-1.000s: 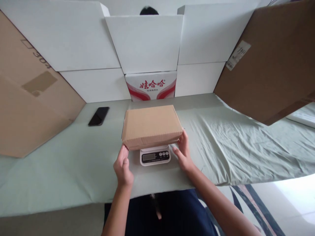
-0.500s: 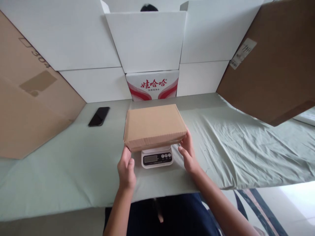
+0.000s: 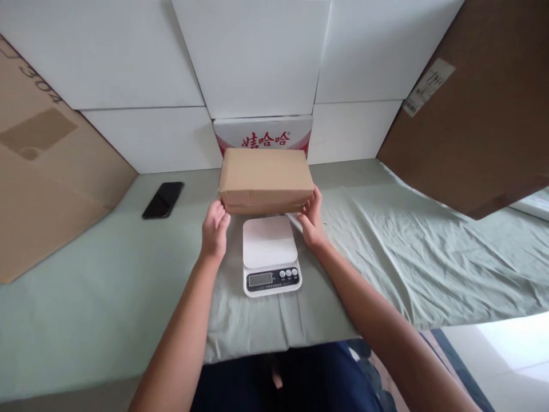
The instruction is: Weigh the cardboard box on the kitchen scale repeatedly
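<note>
Both forearms [image 3: 191, 320] reached forward above the cloth-covered counter [image 3: 128, 280]. The left grip [image 3: 215, 230] was bent around the near left corner of a small brown box [image 3: 266, 178], while the right grip [image 3: 313, 222] clasped its near right corner, thumb turned inward; together they held it. The box was closed (its contents were hidden) and tilted beyond the white scale [image 3: 270, 245], in front of a red-lettered carton [image 3: 262, 127]; I could not tell whether it touched the counter. A black phone [image 3: 163, 200] lay leftward.
</note>
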`<state>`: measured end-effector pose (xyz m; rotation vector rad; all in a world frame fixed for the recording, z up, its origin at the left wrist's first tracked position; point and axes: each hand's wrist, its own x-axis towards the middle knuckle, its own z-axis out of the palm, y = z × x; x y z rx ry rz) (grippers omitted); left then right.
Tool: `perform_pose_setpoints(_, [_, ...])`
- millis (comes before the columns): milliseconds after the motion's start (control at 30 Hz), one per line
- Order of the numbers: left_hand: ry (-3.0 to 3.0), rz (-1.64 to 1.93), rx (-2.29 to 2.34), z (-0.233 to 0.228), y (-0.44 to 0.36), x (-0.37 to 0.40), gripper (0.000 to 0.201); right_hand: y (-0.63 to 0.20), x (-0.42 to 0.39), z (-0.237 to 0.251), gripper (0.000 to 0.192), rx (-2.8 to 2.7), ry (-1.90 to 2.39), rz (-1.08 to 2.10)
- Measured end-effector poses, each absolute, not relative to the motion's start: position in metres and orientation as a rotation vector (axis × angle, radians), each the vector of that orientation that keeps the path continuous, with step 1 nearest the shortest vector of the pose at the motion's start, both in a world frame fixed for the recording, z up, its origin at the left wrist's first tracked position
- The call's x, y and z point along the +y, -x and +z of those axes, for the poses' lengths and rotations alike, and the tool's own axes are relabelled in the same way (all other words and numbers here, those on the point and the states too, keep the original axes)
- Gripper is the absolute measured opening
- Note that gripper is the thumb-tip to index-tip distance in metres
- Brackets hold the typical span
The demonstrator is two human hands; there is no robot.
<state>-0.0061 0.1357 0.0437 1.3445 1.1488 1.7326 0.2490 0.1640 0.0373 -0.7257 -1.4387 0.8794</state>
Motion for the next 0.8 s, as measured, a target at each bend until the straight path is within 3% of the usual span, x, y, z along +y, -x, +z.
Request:
perform_pose_setpoints(333, [-1.214, 1.612, 1.285, 0.007, 0.016, 0.149, 0.066, -0.252, 0.175, 0.019, 0.081, -1.35, 0.844, 1.066])
perform_pose_setpoints(533, [-1.118, 1.75, 1.288, 0.004, 0.03, 0.148, 0.068, -0.258, 0.165, 0.011, 0.09, -1.359, 0.913, 0.877])
perform_pose_setpoints(800, [-1.127, 1.721, 1.302, 0.004, 0.03, 0.146, 0.066, -0.262, 0.165, 0.004, 0.092, -1.329, 0.95, 0.908])
